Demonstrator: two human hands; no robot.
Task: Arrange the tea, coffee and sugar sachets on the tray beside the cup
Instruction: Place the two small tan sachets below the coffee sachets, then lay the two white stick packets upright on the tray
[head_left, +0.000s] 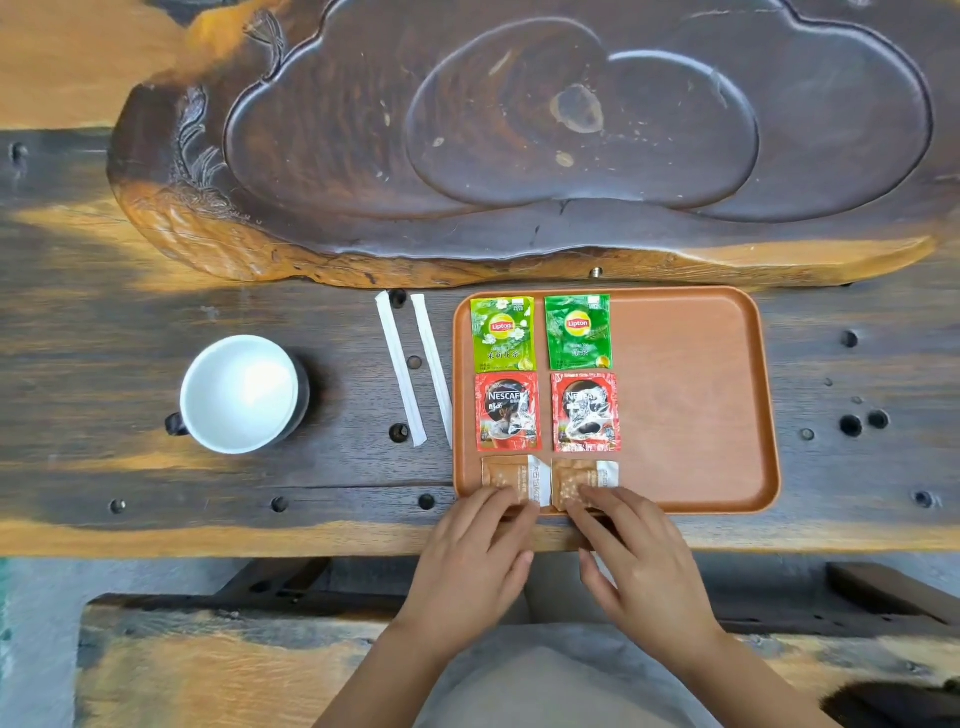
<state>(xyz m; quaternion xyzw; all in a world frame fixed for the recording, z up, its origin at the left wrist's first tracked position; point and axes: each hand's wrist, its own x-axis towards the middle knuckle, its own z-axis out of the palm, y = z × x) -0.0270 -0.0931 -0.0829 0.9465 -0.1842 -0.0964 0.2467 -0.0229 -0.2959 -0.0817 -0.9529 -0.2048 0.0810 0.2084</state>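
An orange tray (691, 395) lies on the dark wooden table. Its left half holds two green Lipton tea sachets (503, 333) (578, 331) in the back row. Below them are two red Nescafe coffee sachets (507, 410) (585, 411). Two brown sugar sachets (511, 475) (582, 478) lie along the tray's front edge. My left hand (475, 556) rests its fingertips on the left sugar sachet. My right hand (634, 556) presses its fingertips on the right one. A white cup (241, 393) stands on the table to the tray's left.
Two long white paper-wrapped sticks (401, 368) (432, 370) lie on the table between cup and tray. A large carved dark wooden tea board (519, 140) fills the back. The tray's right half is bare. A wooden bench (208, 665) is below the table edge.
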